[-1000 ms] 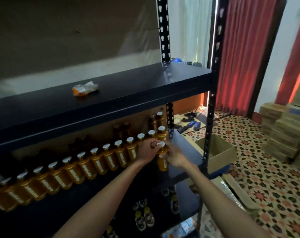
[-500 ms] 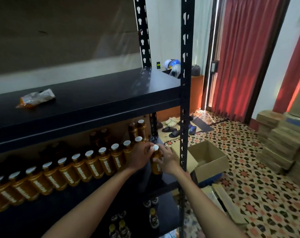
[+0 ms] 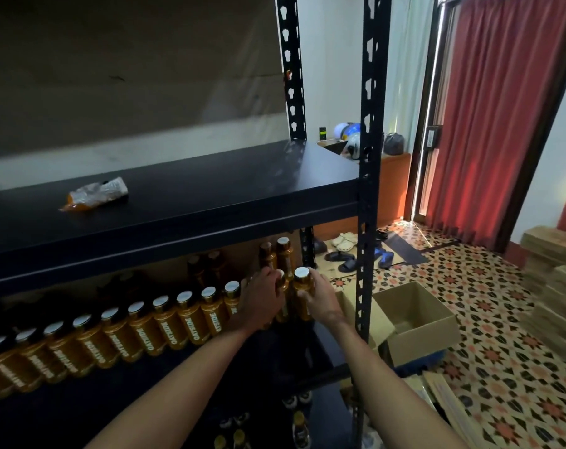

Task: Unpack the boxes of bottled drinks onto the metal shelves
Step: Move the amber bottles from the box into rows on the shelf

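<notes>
A long row of amber bottles (image 3: 165, 322) with white caps stands on the black middle shelf (image 3: 275, 354). At the row's right end my right hand (image 3: 320, 299) grips an amber bottle (image 3: 302, 288) by its body. My left hand (image 3: 262, 303) curls round the neighbouring bottle (image 3: 283, 307), most of which it hides. Two more bottles (image 3: 283, 254) stand behind, at the back of the shelf.
The top shelf (image 3: 210, 196) carries a crumpled wrapper (image 3: 95, 197). A black upright post (image 3: 367, 189) stands just right of my hands. An open cardboard box (image 3: 418, 322) sits on the tiled floor, with stacked boxes (image 3: 554, 286) at far right. Several bottles (image 3: 294, 426) stand on a lower shelf.
My view swung to the right and then partly back. Both hands stayed at the right end of the row, now gripping the bottle bodies rather than the cap area.
</notes>
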### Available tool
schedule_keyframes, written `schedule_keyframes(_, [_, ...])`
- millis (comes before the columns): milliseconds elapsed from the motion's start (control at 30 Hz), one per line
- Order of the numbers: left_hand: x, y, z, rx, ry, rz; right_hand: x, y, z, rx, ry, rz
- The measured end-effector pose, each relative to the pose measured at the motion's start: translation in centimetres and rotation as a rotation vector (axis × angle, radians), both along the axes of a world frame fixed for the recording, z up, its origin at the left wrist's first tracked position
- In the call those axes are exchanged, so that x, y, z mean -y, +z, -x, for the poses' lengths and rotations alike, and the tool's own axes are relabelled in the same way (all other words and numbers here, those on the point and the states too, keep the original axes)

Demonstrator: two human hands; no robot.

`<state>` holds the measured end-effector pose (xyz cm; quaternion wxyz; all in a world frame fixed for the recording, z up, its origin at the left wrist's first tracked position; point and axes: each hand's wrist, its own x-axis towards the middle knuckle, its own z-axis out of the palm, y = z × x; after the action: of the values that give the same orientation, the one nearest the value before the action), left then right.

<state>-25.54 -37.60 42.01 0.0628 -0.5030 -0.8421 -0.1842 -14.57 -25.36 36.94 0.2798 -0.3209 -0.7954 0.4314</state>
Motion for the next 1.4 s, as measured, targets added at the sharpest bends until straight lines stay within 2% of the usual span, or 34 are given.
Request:
schedule_keyframes(333, [0.5,-0.1,0.2,-0.035,-0.038,0.034,-0.4,-0.5,1.0,-0.058,0.023,0.099])
schedule_keyframes(433, [1.5,-0.3,0.2,-0.053,-0.046,-0.003,1.4,-0.8,0.6,-0.12,-0.088,-0.025])
schedule_keyframes(500, [3.1,-0.5,0.4,-0.081,-0.041,-0.073,4.1,-0.3,0.4,-0.192,-0.079,-0.138])
schedule_keyframes(600, [6.9,-1.5,1.1,-0.109,-0.048,-0.132,8.6,0.5,1.5,-0.182,0.062,-0.256])
schedule_keyframes(800, [18.1,-3.0,5.9,-0.119,0.12,-0.189,17.8,0.9,7.6,-0.181,0.403,-0.218])
schedule_keyframes(1067, [35.3,-4.0,15.6,-0.138,0.331,-0.173,31.8,0.8,18.4,-0.176,0.548,-0.273])
schedule_keyframes(1200, [42.5,-3.6,20.1,-0.134,0.423,-0.249,38.3,0.8,24.0,-0.144,0.648,-0.313])
schedule_keyframes(1267, [45.2,-3.3,21.8,-0.072,0.509,-0.339,40.9,0.9,26.7,-0.144,0.654,-0.355])
schedule_keyframes(1400, [49.1,-3.0,25.3,0.19,0.706,-0.542,45.9,2.5,31.6,-0.133,0.61,-0.434])
